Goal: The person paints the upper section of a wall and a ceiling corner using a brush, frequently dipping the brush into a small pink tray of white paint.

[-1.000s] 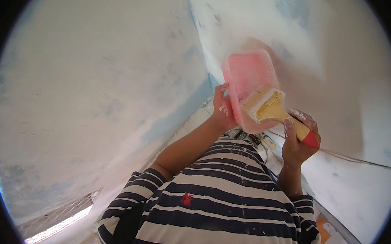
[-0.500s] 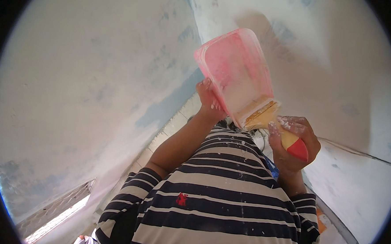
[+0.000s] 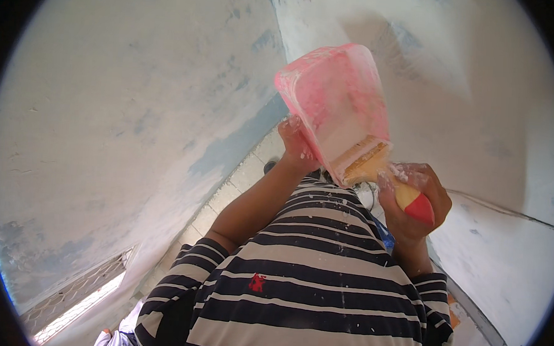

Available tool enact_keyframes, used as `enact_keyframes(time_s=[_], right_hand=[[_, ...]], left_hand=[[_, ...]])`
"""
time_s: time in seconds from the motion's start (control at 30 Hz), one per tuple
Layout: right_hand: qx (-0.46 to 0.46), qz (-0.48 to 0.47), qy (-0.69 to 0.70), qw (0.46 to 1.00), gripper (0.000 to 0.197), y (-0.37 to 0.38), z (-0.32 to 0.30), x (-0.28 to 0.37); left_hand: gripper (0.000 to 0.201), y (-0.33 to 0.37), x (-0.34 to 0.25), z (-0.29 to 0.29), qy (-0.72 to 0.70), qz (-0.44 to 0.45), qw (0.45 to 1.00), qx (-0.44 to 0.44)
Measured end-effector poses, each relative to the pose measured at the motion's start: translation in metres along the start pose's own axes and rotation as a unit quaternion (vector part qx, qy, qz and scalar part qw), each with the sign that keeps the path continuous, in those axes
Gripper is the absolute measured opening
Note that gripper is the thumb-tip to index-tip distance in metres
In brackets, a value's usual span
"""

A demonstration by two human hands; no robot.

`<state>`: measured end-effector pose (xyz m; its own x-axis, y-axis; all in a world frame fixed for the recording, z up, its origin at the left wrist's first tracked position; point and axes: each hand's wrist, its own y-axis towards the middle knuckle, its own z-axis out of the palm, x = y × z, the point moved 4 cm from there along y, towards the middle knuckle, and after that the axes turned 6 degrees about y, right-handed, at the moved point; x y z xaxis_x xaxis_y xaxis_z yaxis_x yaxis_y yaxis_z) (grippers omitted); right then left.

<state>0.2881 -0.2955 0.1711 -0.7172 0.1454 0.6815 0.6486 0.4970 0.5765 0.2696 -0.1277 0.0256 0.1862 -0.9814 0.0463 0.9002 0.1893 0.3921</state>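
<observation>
My left hand [image 3: 298,143] grips the left side of a pink plastic tub [image 3: 352,83], which is tilted so its inside faces me. White paint smears its walls and pools toward the near end. In my right hand [image 3: 417,196] is a wide paintbrush [image 3: 407,198] with a pale wooden handle tipped in red. The brush's bristles lie inside the near end of the tub, partly hidden and coated with white. White paint specks both hands.
A patchy white-and-blue wall [image 3: 124,102] rises on the left and meets another wall [image 3: 481,102] beyond the tub. A cable [image 3: 500,210] runs along the right wall. Pale floor tiles [image 3: 226,195] show between the left wall and me. A grille-covered opening [image 3: 79,294] is at lower left.
The brush has moved slightly left and deeper into the tub's near end. The tub has tilted a little, and my left hand keeps its grip.
</observation>
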Motion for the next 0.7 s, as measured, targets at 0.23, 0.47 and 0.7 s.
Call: enact_keyframes(time_s=[0.23,0.47,0.7], right_hand=[[-0.045,0.050,0.059,0.996,0.024,-0.024,-0.009,-0.022],[-0.147,0.276,0.349,0.883,0.021,-0.067,-0.011,-0.090],[-0.197,0.351,0.451,0.796,0.024,-0.069,0.010,-0.096]], left_hand=[[0.062,0.000,-0.007,-0.003,-0.070,-0.008,0.997,0.041],[0.064,-0.016,-0.008,-0.025,0.262,0.018,0.928,-0.263],[0.064,-0.013,-0.006,-0.020,0.301,-0.002,0.905,-0.299]])
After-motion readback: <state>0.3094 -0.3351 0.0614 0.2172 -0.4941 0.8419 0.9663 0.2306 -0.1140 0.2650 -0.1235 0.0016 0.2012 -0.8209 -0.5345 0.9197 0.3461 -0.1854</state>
